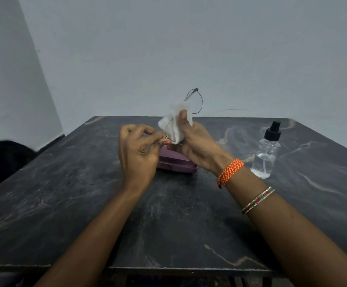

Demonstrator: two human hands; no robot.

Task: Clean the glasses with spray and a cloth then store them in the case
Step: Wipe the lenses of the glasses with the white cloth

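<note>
Above the dark marbled stone table, both forearms reach forward with the hands raised. The left hand curls its fingers, pinching the lower edge of the thin wire-rimmed glasses. The right hand holds a crumpled white cloth wrapped over one lens, thumb pressed on its front. The other lens stands tilted above the cloth. Behind the hands, a closed purple plastic case lies on the table. Right of it stands a clear spray bottle with black nozzle.

Single head-worn view, facing forward and down, close over the dark table, wall behind
</note>
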